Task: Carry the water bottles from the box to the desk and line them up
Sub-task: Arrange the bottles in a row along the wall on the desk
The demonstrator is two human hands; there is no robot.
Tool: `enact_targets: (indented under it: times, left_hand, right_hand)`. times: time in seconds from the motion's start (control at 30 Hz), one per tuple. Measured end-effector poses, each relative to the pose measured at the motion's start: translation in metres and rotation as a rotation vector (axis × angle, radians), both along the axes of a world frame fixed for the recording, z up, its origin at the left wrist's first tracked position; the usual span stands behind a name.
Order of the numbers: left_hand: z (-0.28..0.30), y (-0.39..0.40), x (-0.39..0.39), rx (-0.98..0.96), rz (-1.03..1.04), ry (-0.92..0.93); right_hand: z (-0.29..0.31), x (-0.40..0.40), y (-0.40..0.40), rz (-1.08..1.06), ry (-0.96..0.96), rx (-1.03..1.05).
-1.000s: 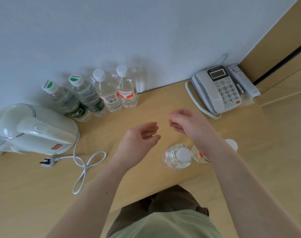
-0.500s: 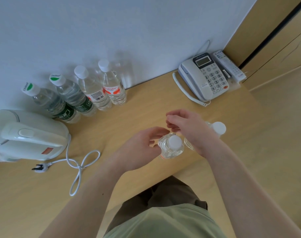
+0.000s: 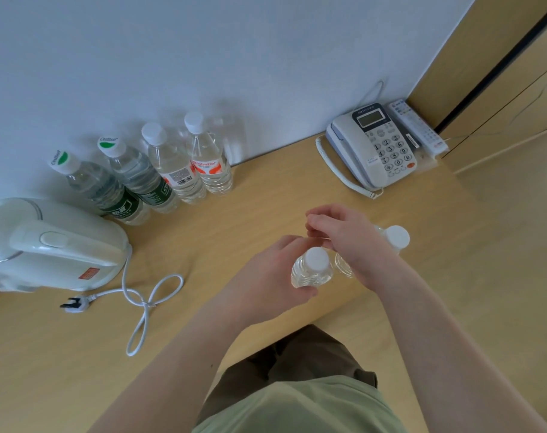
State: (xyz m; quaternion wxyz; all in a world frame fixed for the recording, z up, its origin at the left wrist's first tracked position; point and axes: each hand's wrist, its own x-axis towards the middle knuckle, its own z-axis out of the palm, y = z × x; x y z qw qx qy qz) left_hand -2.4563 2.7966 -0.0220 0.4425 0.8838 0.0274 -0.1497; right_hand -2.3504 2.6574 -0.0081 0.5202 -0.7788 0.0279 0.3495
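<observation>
Bottle, free a second ago, now sits gripped in the left hand; right hand curls over its neighbour.

We observe even, soft, bright lighting with no harsh glare. The wall carries faint, diffuse shadows behind the lined-up bottles toward 1 o'clock. Wide-angle distortion bends the desk edges and tilts objects outward at 9 and 3 o'clock. Focus is adequate centrally; the kettle appears slightly soft and overexposed.
</observation>
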Motion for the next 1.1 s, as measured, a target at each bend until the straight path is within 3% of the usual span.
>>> enact_targets:
  times: [1.1]
  left_hand:
    - [0.015,0.057,0.067,0.060,0.301,-0.083]
  right_hand:
    - [0.005,0.082,0.068,0.150,-0.042,0.028]
